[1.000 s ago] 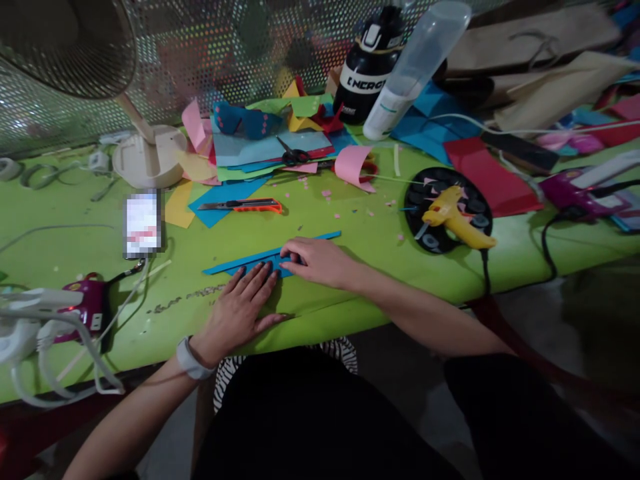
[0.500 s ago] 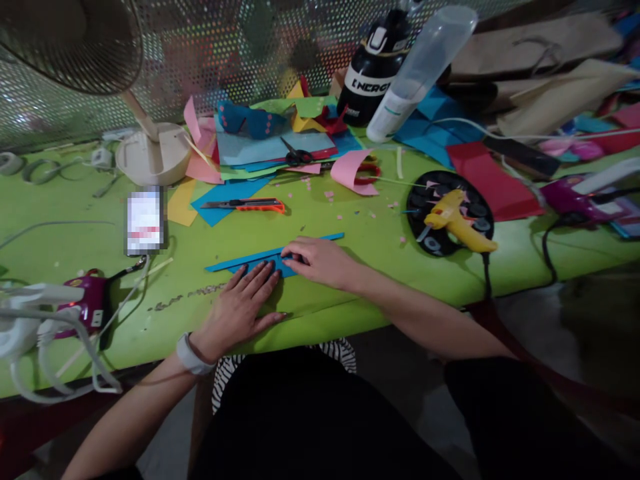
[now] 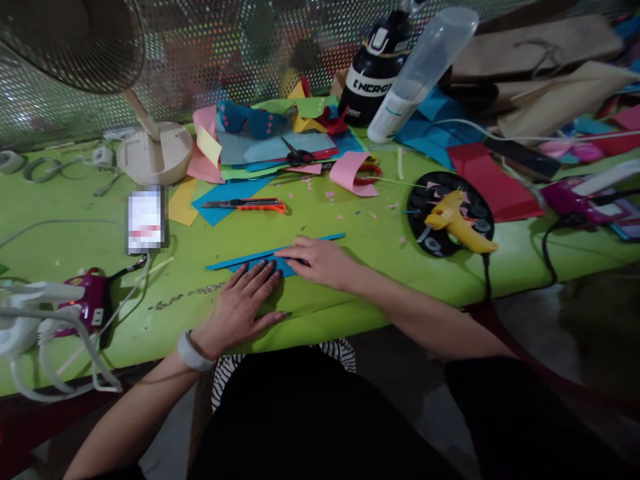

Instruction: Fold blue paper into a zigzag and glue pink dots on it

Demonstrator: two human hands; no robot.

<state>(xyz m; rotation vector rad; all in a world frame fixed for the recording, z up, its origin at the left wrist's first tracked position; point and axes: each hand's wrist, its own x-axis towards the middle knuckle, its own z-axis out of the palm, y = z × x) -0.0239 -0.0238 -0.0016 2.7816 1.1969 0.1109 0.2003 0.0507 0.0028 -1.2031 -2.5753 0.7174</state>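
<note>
Head view, hands: the left hand (image 3: 239, 305) lies flat, fingers spread, its fingertips pressing the near edge of a blue paper strip (image 3: 260, 257); the right hand (image 3: 320, 259) rests palm down on the same strip, fingers pinning it rather than gripping.
Head view, strip: long, narrow, lying flat on the green table (image 3: 75, 227) near its front edge, running from left up to the right, partly hidden under both hands.
Head view, surroundings: an orange utility knife (image 3: 250, 205) lies just behind the strip; scissors (image 3: 296, 156) sit on a heap of coloured sheets; a yellow glue gun (image 3: 457, 221) rests on a black tray (image 3: 417, 193) to the right.
Risk, slip: with only flat pressure holding it, the strip could skid and take a crooked crease.
Risk, tear: hard sideways rubbing by the right fingers might buckle or rip the thin paper.
Risk, clutter: a wide arm sweep could knock the knife or snag the glue gun's cord.
</note>
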